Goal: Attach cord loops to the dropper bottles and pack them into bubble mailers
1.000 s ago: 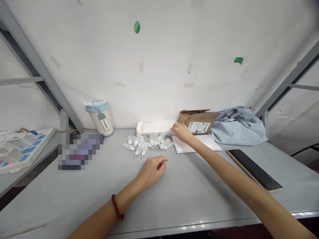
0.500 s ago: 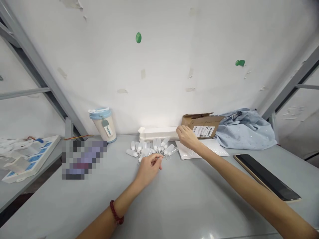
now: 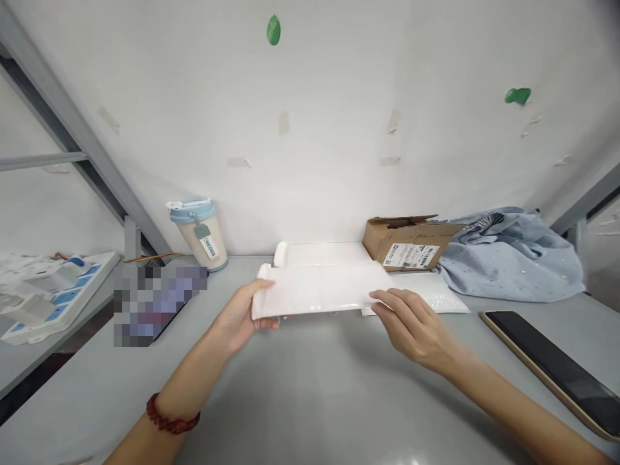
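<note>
A white padded envelope (image 3: 314, 289) is held up over the table, its broad face toward me. My left hand (image 3: 241, 313) grips its left end, thumb on the front and fingers behind. At the lower right corner is my right hand (image 3: 411, 326), its fingertips closed at the edge; the thumb's exact place is hard to see. Another white envelope or strip (image 3: 322, 253) with a curled left end shows behind, along the wall. The small clear bottles are hidden by the held envelope; only a bit of ring shows below it.
An opened cardboard box (image 3: 411, 242) stands behind a white envelope (image 3: 438, 298) lying flat. Blue cloth (image 3: 513, 265) and a phone (image 3: 547, 365) are at right. A lidded cup (image 3: 201, 236), a pixelated item (image 3: 162, 307) and a power strip (image 3: 62, 297) are at left.
The padded envelope is now up in front of the bottles. My left hand has moved left onto it; my right hand has come from the box toward me.
</note>
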{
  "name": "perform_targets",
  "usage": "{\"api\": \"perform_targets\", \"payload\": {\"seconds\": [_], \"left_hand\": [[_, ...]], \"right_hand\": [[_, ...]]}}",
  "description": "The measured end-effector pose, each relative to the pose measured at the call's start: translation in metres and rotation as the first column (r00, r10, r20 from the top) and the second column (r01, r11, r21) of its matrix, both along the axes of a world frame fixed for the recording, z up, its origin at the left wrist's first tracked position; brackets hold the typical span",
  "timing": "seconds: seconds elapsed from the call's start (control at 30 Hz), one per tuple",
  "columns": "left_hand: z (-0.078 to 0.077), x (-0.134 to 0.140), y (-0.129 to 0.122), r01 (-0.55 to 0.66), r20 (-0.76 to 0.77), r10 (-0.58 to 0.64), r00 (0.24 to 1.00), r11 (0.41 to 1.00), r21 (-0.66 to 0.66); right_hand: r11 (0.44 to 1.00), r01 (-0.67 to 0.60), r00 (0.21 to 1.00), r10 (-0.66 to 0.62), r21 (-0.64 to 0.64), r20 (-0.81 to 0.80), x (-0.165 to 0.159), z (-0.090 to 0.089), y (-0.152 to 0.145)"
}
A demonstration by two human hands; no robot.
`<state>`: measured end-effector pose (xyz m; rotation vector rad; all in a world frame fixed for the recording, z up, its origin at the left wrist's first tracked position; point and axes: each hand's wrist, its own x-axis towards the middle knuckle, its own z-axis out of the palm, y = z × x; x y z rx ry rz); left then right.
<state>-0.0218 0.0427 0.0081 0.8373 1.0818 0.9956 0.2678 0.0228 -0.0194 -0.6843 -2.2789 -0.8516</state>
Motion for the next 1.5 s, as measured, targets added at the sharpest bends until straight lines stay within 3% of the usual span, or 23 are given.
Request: {"api": "perform_targets", "payload": {"seconds": [0.1,0.17,0.27,0.37,0.47,0.57,0.73,0.9,1.0,1.07,1.13,1.2,1.27,1.4,1.5], "left_hand": [[-0.011,0.010,-0.004,-0.034,-0.138,0.034,0.990,0.999,0.002],[-0.021,0.022,-0.011,0.006,-0.198,-0.012,0.980,1.000,-0.030],[-0.035,0.039,-0.024,0.173,-0.252,-0.175,0.952,0.984,-0.028],[-0.040,0.049,-0.035,0.382,-0.259,-0.364,0.895,0.924,0.022],[-0.038,0.053,-0.038,0.510,-0.267,-0.478,0.837,0.858,0.060],[-0.036,0.053,-0.037,0.556,-0.291,-0.517,0.805,0.828,0.069],[-0.040,0.055,-0.033,0.458,-0.336,-0.415,0.845,0.887,0.055],[-0.041,0.055,-0.028,0.431,-0.418,-0.387,0.822,0.902,0.012],[-0.032,0.043,-0.021,0.392,-0.577,-0.280,0.768,0.917,0.078],[-0.023,0.028,-0.014,0.341,-0.747,-0.075,0.661,0.917,0.209],[-0.015,0.011,-0.006,0.323,-0.864,0.188,0.466,0.873,0.364],[-0.011,-0.002,0.002,0.356,-0.936,0.211,0.281,0.883,0.306],[-0.013,-0.010,0.007,0.377,-0.974,0.143,0.178,0.904,0.201],[-0.020,-0.010,0.010,0.393,-0.992,0.072,0.106,0.913,0.109],[-0.017,-0.006,0.006,0.379,-0.981,0.134,0.140,0.908,0.178]], "right_hand": [[0.999,-0.018,0.999,0.020,-0.047,0.038,-0.005,0.002,-0.005],[0.991,-0.005,0.997,0.016,-0.135,0.080,-0.010,0.002,-0.011],[0.939,0.055,0.991,-0.008,-0.339,0.136,-0.017,0.000,-0.022],[0.858,0.070,0.988,0.011,-0.508,0.155,-0.022,-0.003,-0.029],[0.799,0.058,0.988,0.043,-0.599,0.152,-0.024,-0.007,-0.031],[0.771,0.052,0.989,0.049,-0.635,0.140,-0.024,-0.011,-0.030],[0.795,0.011,0.998,0.026,-0.607,0.053,-0.025,-0.014,-0.026],[0.839,-0.035,0.999,0.020,-0.543,-0.034,-0.026,-0.016,-0.023],[0.851,0.018,1.000,-0.027,-0.525,-0.010,-0.024,-0.013,-0.022],[0.842,0.057,0.997,-0.072,-0.537,-0.007,-0.022,-0.010,-0.021],[0.812,0.061,0.995,-0.097,-0.580,-0.031,-0.021,-0.007,-0.021],[0.768,0.035,0.992,-0.102,-0.639,-0.069,-0.021,-0.006,-0.021],[0.712,-0.001,0.989,-0.101,-0.702,-0.104,-0.021,-0.005,-0.022],[0.546,-0.041,0.988,-0.102,-0.837,-0.115,-0.021,-0.004,-0.021],[0.449,-0.044,0.981,-0.152,-0.893,-0.124,-0.020,-0.003,-0.019]]}}
